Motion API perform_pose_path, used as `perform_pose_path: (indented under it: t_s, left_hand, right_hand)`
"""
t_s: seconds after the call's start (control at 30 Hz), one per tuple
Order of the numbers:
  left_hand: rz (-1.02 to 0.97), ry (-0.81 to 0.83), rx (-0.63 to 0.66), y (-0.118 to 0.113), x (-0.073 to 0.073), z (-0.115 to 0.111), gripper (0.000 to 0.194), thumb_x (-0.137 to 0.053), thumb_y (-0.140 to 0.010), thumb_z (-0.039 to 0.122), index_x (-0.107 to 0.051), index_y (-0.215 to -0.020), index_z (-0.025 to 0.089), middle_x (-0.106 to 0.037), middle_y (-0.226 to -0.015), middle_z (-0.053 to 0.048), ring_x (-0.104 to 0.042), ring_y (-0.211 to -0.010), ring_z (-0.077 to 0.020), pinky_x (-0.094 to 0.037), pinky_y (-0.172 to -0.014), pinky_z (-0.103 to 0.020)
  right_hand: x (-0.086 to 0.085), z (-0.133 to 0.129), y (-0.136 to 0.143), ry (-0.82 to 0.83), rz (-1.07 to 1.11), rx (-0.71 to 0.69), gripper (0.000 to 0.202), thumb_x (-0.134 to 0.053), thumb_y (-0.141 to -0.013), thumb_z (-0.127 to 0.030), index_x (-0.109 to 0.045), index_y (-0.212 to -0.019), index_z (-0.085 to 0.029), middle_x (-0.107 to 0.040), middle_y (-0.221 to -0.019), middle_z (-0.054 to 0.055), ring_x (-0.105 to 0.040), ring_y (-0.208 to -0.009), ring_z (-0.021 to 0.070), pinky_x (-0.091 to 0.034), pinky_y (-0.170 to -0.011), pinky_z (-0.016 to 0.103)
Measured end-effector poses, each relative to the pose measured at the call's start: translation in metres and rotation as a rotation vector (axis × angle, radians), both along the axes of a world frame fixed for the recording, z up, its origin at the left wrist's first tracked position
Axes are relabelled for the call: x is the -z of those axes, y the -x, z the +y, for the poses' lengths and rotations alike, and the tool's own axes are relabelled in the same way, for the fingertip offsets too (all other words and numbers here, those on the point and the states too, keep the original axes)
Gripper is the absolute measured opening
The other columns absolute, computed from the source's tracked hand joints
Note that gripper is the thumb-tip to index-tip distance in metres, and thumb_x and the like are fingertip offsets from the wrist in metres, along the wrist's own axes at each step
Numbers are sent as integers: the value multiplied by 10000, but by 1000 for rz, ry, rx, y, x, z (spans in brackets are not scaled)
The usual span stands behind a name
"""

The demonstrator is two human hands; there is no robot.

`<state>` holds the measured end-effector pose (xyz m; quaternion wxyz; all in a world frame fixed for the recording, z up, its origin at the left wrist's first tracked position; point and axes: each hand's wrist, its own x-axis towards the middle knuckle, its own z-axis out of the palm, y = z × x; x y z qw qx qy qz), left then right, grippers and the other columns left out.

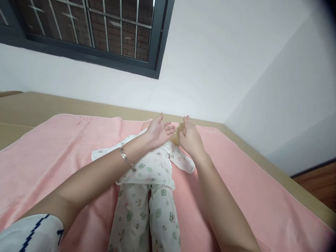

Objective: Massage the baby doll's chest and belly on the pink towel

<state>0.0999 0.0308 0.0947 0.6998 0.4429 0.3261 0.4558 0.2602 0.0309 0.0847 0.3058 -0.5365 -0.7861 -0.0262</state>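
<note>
A small white pajama top [147, 171] with green bear prints lies on the pink sheet, its sleeves spread to both sides. Matching pants [131, 213] reach down below it. A pinkish rounded shape [146, 125] shows at the top's upper end; whether a doll or someone is inside the clothes I cannot tell. Over the top's upper part, my left hand [160, 132] is open, palm turned up and fingers stretched out. Beside it, my right hand [191, 137] has its fingers extended upward and thumb apart. A yellowish see-through thing [174, 139] sits between the hands, partly hidden behind the right one.
The pink sheet [236, 175] covers a beige mat or mattress [68, 103] set against a white wall [199, 77]. A dark-framed window [154, 52] with metal bars is above at left. Brown wood [317, 187] shows at the right edge.
</note>
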Motion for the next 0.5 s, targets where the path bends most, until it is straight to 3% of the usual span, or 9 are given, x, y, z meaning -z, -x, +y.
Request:
perform_pose_path:
  t_s: [0.13,0.23,0.4,0.5]
  left_hand:
    - [-87,86,35,-16,-8,24,951,-33,-910,656,-98,-1566,-30,-397,-1542,-273,-456,-1427,-266,-495,-1070,-403]
    - [-100,99,26,-17,-8,27,928,-63,-913,660,-128,-1573,12,-432,-1522,-255,-482,-1405,-267,-510,-1050,-406]
    - [-141,80,15,-5,-6,-4,814,-88,-959,605,-290,-1537,69,-495,-1486,-217,-511,-1378,-264,-471,-1107,-409]
    - [-129,25,74,4,-7,-36,771,-118,-969,630,-467,-1449,136,-604,-1375,-178,-560,-1316,-322,-455,-1115,-503]
  right_hand:
    - [4,1,3,73,-178,31,541,-318,-925,-160,-457,-1414,26,-451,-1502,260,-370,-1445,345,-271,-1198,563]
    - [6,1,8,31,-217,101,525,-327,-936,-162,-477,-1398,36,-446,-1503,271,-384,-1431,356,-252,-1197,567]
    - [5,-1,14,86,-103,127,545,-307,-997,-272,-451,-1449,-3,-382,-1555,252,-262,-1492,392,-205,-1185,652]
    - [6,-24,36,28,-1,-38,590,-236,-1040,-389,-394,-1510,-69,-317,-1606,196,-185,-1528,349,-149,-1220,630]
